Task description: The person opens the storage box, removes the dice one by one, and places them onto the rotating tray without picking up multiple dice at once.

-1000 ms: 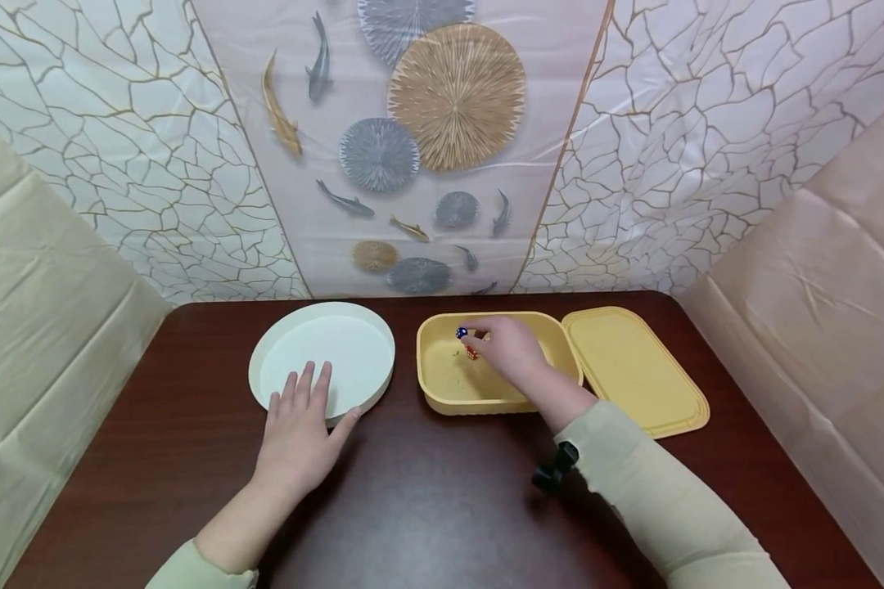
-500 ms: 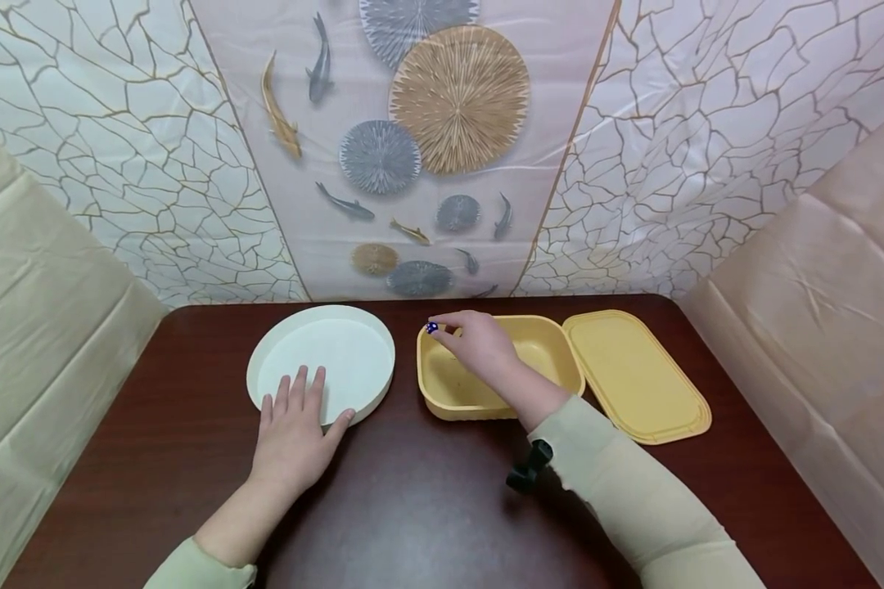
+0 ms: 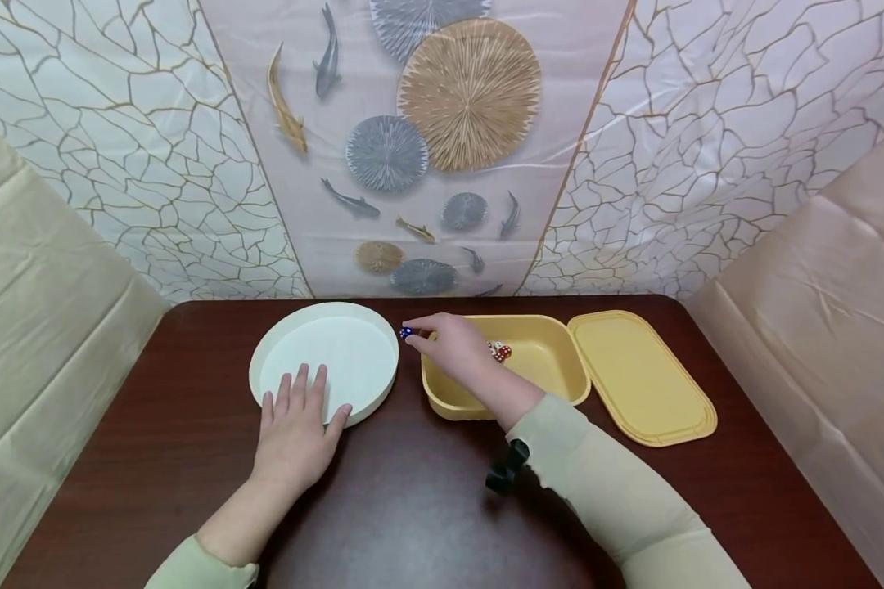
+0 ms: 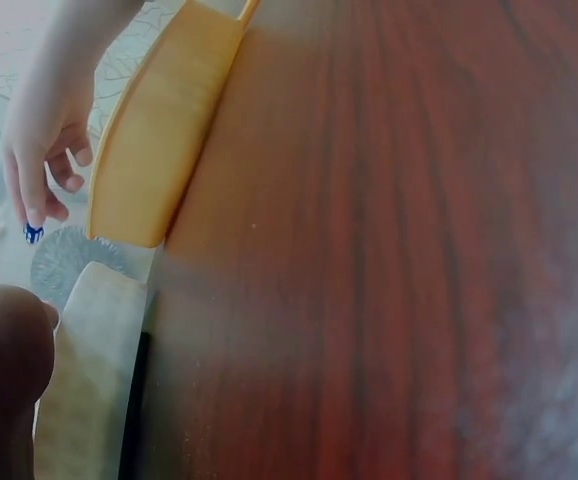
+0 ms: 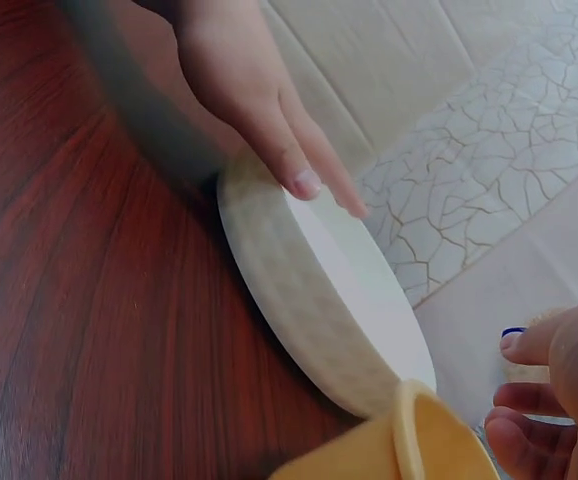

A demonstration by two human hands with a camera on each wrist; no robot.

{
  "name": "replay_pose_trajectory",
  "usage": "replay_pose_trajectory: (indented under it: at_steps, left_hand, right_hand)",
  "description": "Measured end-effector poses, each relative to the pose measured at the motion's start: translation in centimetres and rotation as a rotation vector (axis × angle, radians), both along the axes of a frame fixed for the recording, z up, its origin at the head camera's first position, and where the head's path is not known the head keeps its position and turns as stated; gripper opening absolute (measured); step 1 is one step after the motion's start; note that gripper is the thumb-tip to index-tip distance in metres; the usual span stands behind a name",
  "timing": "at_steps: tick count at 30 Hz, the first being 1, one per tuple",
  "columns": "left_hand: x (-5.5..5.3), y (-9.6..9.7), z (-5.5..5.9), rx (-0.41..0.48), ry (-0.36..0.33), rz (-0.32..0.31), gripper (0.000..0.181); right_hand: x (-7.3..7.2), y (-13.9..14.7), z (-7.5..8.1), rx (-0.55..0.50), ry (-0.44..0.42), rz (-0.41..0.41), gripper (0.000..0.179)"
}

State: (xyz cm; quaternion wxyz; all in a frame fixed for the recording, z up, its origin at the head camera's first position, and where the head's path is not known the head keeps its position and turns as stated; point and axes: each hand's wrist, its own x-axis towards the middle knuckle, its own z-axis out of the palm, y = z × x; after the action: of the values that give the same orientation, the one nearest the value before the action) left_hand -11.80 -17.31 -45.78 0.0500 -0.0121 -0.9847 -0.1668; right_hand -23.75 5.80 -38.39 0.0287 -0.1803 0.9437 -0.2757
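Note:
A blue die (image 3: 406, 332) with white pips is pinched between the thumb and forefinger of my right hand (image 3: 457, 348), in the gap between the two containers. Below the wrist stands a yellow box (image 3: 552, 376), with several red and white dice (image 3: 498, 352) partly hidden behind the hand. On the left is a round white tray (image 3: 361, 360). My left hand (image 3: 295, 433) rests at its near rim, fingers straight and spread over the inside. In the left wrist view the blue die (image 4: 33, 233) shows at the right hand's fingertips; in the right wrist view only its edge appears.
A yellow lid (image 3: 644, 376) lies flat to the right of the box, against its side. The dark wooden table (image 3: 412, 499) extends toward me. A patterned backdrop (image 3: 471, 98) hangs behind the table's far edge, with beige cloth on both sides.
My right hand has lifted the blue die out of the yellow box and carried it left, past the box's rim. The left hand stays at the white tray.

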Motion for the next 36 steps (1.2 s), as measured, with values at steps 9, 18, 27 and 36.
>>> replay_pose_trajectory:
  at_steps: [9, 18, 27, 36]
  left_hand:
    - [0.0, 0.0, 0.2, -0.006, 0.015, 0.003, 0.076]
    - [0.1, 0.1, 0.2, -0.006, 0.027, 0.018, 0.076]
    - [0.0, 0.3, 0.4, -0.011, 0.017, 0.018, 0.076]
    - [0.0, 0.1, 0.3, -0.010, 0.018, 0.021, 0.078]
  right_hand:
    - [0.5, -3.1, -0.5, 0.032, -0.003, 0.092, 0.032]
    - [0.8, -7.0, -1.2, 0.099, -0.005, 0.150, 0.029]
    - [1.1, -9.3, -2.7, 0.240, -0.033, 0.214, 0.026]
    - [1.2, -10.2, -3.8, 0.356, -0.073, 0.218, 0.025]
